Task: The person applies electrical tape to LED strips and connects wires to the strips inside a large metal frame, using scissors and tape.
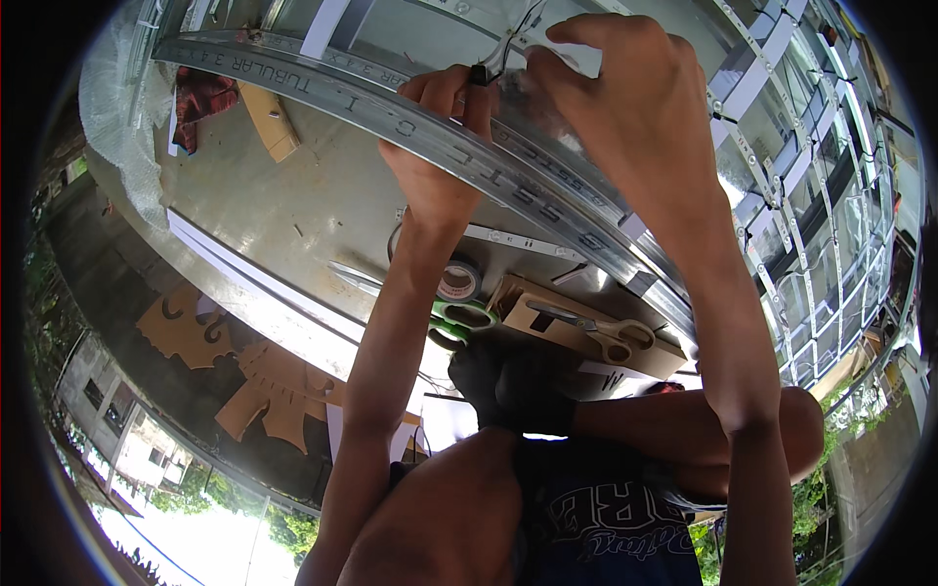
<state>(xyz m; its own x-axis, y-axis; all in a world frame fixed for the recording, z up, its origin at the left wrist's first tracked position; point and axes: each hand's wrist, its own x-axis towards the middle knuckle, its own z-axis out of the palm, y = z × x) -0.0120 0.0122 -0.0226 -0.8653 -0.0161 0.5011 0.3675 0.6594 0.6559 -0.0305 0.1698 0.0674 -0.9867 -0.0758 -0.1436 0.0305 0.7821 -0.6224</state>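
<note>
both hands work close together at the far edge of a curved metal channel (430, 137). the left hand (440, 146) is clenched on small black-handled pliers (489, 61) over the channel; the right hand (625, 107) pinches the thin wire (528, 21) just beside them. scissors (601, 332) lie nearer on cardboard.

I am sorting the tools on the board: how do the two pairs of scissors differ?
The green-handled scissors lie left of the cardboard box; the cream-handled scissors lie on the cardboard box. The green pair's blades are hidden behind a forearm; the cream pair's blades show, closed. Both lie flat, and no hand touches either.
</note>
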